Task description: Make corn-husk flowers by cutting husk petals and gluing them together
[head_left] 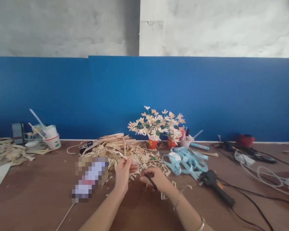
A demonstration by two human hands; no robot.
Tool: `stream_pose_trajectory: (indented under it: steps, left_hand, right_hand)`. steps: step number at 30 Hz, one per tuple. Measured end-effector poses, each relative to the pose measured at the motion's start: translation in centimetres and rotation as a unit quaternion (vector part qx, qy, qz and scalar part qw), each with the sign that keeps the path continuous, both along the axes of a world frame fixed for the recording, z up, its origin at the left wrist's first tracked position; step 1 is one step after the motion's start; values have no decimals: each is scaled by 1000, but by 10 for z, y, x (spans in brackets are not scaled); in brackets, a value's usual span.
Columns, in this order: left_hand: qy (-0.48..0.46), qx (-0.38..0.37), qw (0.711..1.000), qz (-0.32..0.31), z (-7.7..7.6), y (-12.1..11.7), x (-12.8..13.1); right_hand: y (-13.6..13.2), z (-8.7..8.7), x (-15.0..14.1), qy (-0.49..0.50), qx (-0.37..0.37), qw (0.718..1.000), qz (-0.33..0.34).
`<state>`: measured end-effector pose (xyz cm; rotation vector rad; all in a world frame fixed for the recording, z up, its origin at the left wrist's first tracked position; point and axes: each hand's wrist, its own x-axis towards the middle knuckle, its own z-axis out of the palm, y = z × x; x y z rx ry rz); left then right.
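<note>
My left hand [123,173] is closed, pinching a pale piece of dried husk [132,161] between thumb and fingers. In my right hand [159,180] is a pair of scissors [150,181] with dark handles, its blades pointing up and left toward that piece. Where blades and husk meet is too small to make out. Just beyond both hands lies a loose heap of dried husk strips [110,149]. Behind it, red paper cups [153,143] hold bunches of cream husk flowers [149,123].
A pixelated phone-like device [89,182] stands left of my hands. Light-blue ribbon [189,163] and a black glue gun [216,189] with trailing cables lie right. A white tub [52,141] with sticks stands far left, and a blue partition [110,93] backs the table.
</note>
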<state>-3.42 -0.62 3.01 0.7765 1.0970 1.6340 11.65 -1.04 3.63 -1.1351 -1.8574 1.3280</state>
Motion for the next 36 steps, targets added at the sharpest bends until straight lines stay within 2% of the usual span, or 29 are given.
stream_pose_trajectory:
  steps: [12, 17, 24, 28, 36]
  left_hand:
    - [26, -3, 1000, -6, -1, 5, -5]
    - [34, -6, 999, -11, 1, 4, -7]
    - [65, -20, 997, -28, 1, 7, -11]
    - [75, -28, 996, -48, 4, 7, -14]
    - [116, -38, 988, -93, 4, 9, -20]
  right_hand:
    - [-1, 4, 0, -7, 19, 1000, 12]
    - [2, 0, 3, -31, 54, 998, 15]
    - [5, -6, 8, -53, 62, 996, 23]
    - [6, -2, 11, -77, 73, 994, 35]
    - [7, 4, 17, -124, 48, 990, 50]
